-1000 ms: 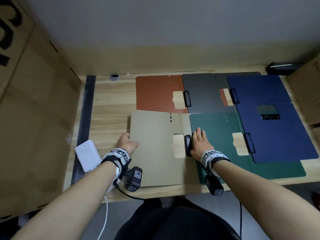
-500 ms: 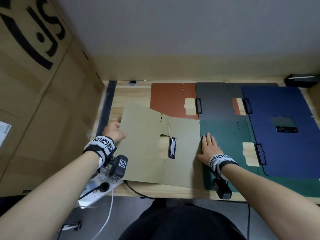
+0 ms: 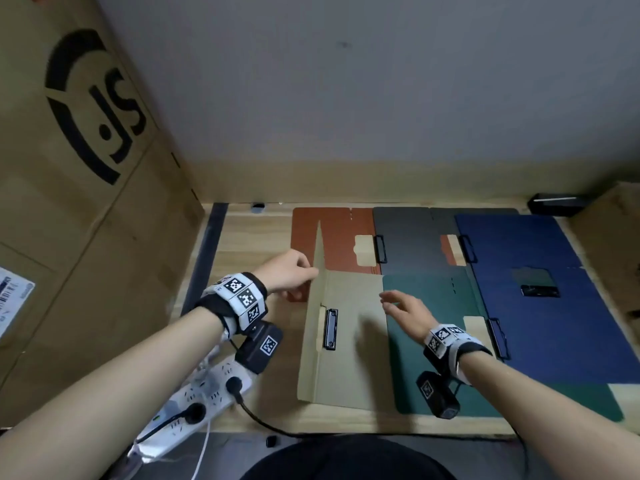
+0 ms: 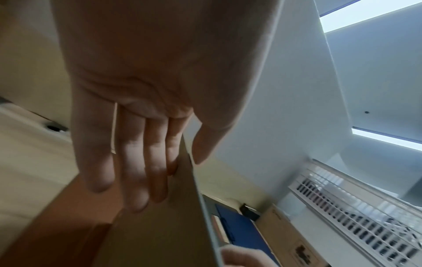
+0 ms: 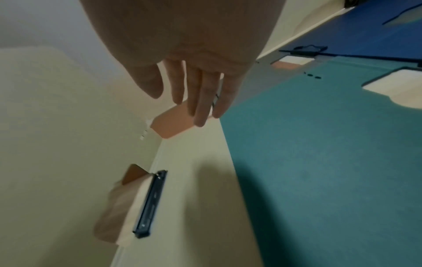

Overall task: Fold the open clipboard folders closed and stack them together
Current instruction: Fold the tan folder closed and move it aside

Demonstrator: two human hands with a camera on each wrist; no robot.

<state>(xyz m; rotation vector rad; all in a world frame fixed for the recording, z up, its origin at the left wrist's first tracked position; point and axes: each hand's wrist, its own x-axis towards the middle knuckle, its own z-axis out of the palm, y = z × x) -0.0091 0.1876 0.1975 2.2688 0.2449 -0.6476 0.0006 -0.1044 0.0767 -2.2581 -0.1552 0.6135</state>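
A tan clipboard folder (image 3: 353, 341) lies at the front of the wooden table, its left cover (image 3: 313, 306) raised upright. My left hand (image 3: 291, 271) holds that cover near its top edge, with straight fingers (image 4: 141, 162) flat on the outer face and the thumb over the inner side. The folder's black clip (image 3: 330, 329) (image 5: 150, 204) sits by the fold. My right hand (image 3: 405, 306) (image 5: 194, 86) hovers open over the seam between the tan folder and the green folder (image 3: 443, 289). Red-brown (image 3: 332, 237), grey (image 3: 408, 244) and blue (image 3: 554, 341) folders lie open behind and to the right.
A large cardboard box (image 3: 86, 202) walls off the left side. A white power strip (image 3: 207, 393) with plugs hangs at the front left corner. A small black box (image 3: 557, 204) sits at the back right, beside more cardboard (image 3: 609, 237). A dark flat object (image 3: 538, 289) rests on the blue folder.
My left hand has swung the tan cover from a low slant up to vertical. My right hand has lifted off the folder and now hovers above it.
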